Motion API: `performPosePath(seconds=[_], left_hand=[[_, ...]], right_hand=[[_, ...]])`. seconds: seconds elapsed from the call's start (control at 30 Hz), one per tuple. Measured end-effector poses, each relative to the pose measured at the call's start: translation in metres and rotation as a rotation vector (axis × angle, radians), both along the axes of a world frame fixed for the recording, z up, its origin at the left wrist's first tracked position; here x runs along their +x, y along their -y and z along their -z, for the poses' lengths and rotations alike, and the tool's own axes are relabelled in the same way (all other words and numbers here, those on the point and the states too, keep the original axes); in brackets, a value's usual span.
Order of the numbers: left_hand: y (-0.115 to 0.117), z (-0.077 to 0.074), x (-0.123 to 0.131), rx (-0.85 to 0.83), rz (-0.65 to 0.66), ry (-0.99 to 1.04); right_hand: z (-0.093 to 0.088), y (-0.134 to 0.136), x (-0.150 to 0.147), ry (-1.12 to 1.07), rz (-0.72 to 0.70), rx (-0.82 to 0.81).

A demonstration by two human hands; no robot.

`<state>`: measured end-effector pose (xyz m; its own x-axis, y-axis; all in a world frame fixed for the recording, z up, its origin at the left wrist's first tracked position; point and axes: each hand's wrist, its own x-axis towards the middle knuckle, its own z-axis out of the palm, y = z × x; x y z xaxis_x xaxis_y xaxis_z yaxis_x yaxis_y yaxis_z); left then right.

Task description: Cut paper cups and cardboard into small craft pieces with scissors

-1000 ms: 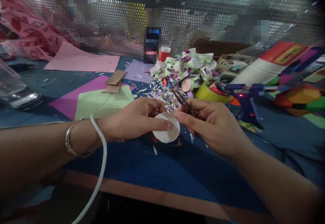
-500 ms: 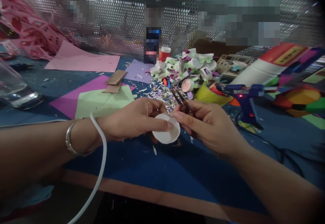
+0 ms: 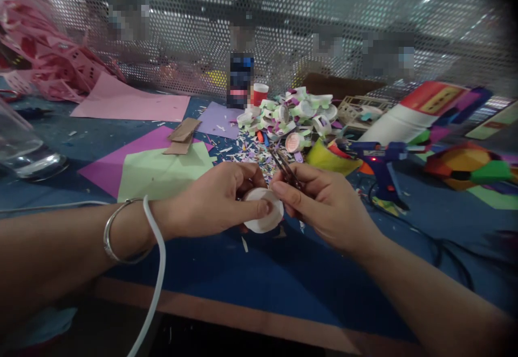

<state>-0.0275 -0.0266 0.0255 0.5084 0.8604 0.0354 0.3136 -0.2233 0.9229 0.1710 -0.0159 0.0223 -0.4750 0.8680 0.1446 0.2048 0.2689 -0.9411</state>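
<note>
A round white paper piece (image 3: pixel 267 218) is pinched in my left hand (image 3: pixel 220 200), the thumb lying across its face. My right hand (image 3: pixel 324 200) is closed around a dark metal tool (image 3: pixel 286 170), like tweezers or small scissors, whose tips point up and away. Its thumb and finger meet at the upper right edge of the white piece. Behind both hands lie many small paper scraps (image 3: pixel 243 149) and a pile of white and green paper pieces (image 3: pixel 303 110).
Green paper (image 3: pixel 162 171) lies over purple paper (image 3: pixel 109 157) at left, near a glass (image 3: pixel 32 155). A blue glue gun (image 3: pixel 382 171) with a black cable stands at right, before a white-and-red cylinder (image 3: pixel 404 119). A perforated metal screen (image 3: pixel 182 33) rises behind.
The view has tilted slightly, so the table things appear a little lower. Both hands keep their holds, with the white piece shifted slightly left and down in the picture.
</note>
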Motion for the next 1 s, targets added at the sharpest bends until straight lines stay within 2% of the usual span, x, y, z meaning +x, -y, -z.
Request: performPosePath(seconds=[0.07,0.13,0.27,0.43,0.7,1.0], left_hand=[[0.004,0.000,0.001,0.096,-0.035,-0.030],[0.006,0.000,0.002,0.118,-0.054,-0.022],[0.004,-0.001,0.002,-0.025,-0.054,0.096],[-0.002,-0.002,0.000,-0.160,-0.097,0.194],[-0.005,0.004,-0.006,0.003,-0.145,0.185],[-0.001,0.003,-0.005,0.080,-0.118,0.105]], right_hand=[[0.001,0.000,0.000,-0.017,-0.017,-0.001],[0.001,0.000,0.001,-0.034,-0.011,0.011],[-0.002,0.001,0.003,-0.033,0.085,0.099],[-0.002,-0.002,0.010,0.063,0.072,0.142],[-0.001,-0.004,0.015,0.245,0.049,0.135],[-0.005,0.000,0.018,0.363,0.015,0.256]])
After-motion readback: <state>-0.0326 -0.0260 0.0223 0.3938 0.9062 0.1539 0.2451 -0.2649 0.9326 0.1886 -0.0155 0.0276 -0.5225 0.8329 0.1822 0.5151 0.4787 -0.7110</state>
